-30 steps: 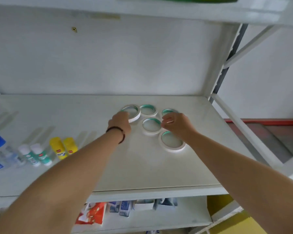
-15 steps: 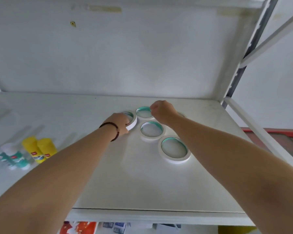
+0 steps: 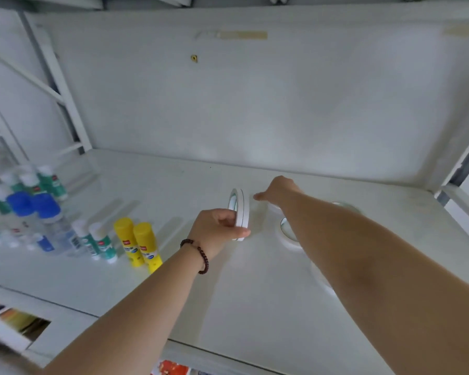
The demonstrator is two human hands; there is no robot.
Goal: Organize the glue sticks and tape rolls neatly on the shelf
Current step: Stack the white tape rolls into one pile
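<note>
Head view: left hand [image 3: 217,231] gripping upright tape rolls [image 3: 240,212], right hand [image 3: 279,192] unreadable, glue sticks [image 3: 137,243] leftward.

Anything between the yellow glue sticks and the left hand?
No, only bare shelf lies between the yellow glue sticks and the left hand, as the head view shows.

A stationery storeroom or shop stockroom. White metal rack with a flat shelf [image 3: 255,307] and slotted uprights [image 3: 63,87] against a plain white wall [image 3: 255,104]. Stock stands in multiples: yellow glue sticks [image 3: 137,243], green-labelled glue bottles [image 3: 100,244], blue-capped bottles [image 3: 34,209] and tape rolls [image 3: 240,212]. Packaged goods [image 3: 171,369] show on the tier below.
</note>
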